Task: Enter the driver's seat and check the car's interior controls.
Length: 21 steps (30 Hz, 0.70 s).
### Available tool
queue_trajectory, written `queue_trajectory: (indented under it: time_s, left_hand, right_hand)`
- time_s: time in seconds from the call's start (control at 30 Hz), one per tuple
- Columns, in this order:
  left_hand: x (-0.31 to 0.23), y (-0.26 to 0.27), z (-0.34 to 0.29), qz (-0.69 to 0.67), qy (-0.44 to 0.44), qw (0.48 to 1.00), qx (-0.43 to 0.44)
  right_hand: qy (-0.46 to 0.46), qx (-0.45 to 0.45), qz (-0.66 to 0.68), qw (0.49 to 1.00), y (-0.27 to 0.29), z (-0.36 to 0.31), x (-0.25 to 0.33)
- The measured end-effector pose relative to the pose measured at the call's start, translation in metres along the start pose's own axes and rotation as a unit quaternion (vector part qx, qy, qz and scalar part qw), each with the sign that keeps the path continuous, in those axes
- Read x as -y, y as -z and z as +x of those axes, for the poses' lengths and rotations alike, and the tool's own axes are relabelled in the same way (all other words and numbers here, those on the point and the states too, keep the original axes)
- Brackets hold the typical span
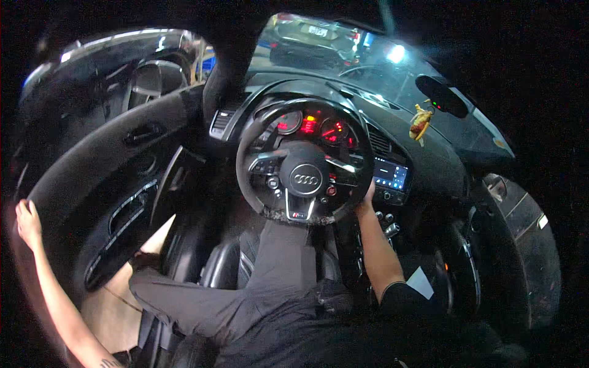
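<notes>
I sit in a dark car's driver's seat, facing a black steering wheel (250, 175) with a flat bottom. At the far left, my left hand (28, 224) is closed over the rear top edge of the car door (92, 161), which stands swung outward. My right hand (366, 197) is at the lower right of the wheel, close to the centre screen (391, 175). The wheel's rim hides its fingers, so I cannot tell what they touch. Behind the wheel, the instrument cluster (310, 125) glows red and amber.
A yellow-brown ornament (419, 122) hangs below the rear-view mirror (442, 96). A gear lever (391, 229) rises from the console, with a white sheet (420, 283) to its right. Through the windshield another vehicle (316, 38) is visible. Pale floor (116, 310) shows beyond the door sill.
</notes>
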<state>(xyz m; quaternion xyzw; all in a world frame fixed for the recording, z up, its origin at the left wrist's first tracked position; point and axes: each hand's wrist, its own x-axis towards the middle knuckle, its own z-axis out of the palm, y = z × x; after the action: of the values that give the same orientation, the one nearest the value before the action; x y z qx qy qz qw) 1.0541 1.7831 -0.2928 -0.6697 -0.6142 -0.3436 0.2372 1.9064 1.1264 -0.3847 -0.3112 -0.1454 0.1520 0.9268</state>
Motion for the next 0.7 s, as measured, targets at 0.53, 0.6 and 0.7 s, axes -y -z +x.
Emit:
queue_trajectory:
  time_s: [0.53, 0.6, 0.7]
  left_hand:
    - [-0.074, 0.083, -0.019, 0.060, -0.019, 0.995, -0.083]
    - [-0.069, 0.078, -0.022, 0.068, -0.014, 0.994, -0.082]
    - [-0.059, 0.073, -0.021, 0.084, -0.025, 0.992, -0.091]
  right_hand:
    - [0.299, -0.237, -0.427, 0.820, -0.096, -0.024, 0.053]
    - [0.314, -0.242, -0.440, 0.805, -0.106, -0.035, 0.051]
    - [0.349, -0.247, -0.485, 0.763, -0.118, -0.046, 0.048]
